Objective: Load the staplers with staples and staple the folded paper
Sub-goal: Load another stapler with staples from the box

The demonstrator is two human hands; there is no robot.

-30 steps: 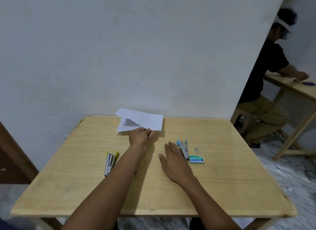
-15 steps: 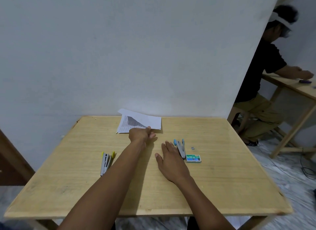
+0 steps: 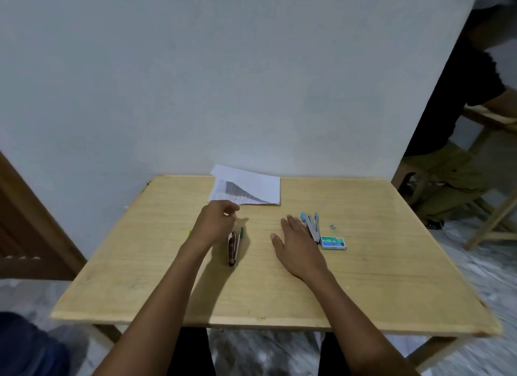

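Stapler [image 3: 233,248] is lying on the surface [image 3: 363,277], under the curled left grip [image 3: 215,224]; held or not can't be told. The right grip [image 3: 296,244] is laid flat, released. It could get skidded away if pried open one-handed.

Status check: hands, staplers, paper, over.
Left hand curled over left-side stapler, grip unclear. Right hand open, flat beside blue stapler and staple box. Folded paper lies beyond. Nothing blocking.

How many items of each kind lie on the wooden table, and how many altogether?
Staplers: 2 (left stapler, blue-tipped stapler)
Folded paper: 1
Staple box: 1
Small grey strip, likely loose staples: 1
Total: 5
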